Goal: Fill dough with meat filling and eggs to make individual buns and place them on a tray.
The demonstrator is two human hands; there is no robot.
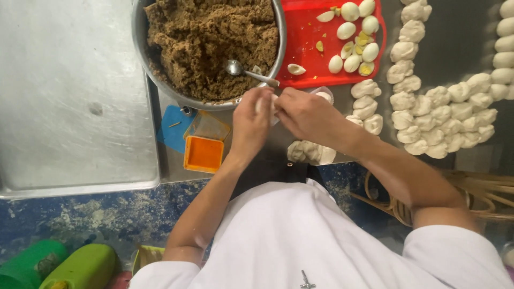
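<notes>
Both hands, left hand and right hand, are pinching one white dough piece together, fingers curled closed, beside one round metal bowl of brown filling and one red plastic tray on the counter.

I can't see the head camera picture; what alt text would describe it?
Two hands, left hand and right hand, pinch a piece of white dough together over a metal table, below a bowl of brown filling, a red tray of halved boiled eggs and rows of dough pieces.
</notes>
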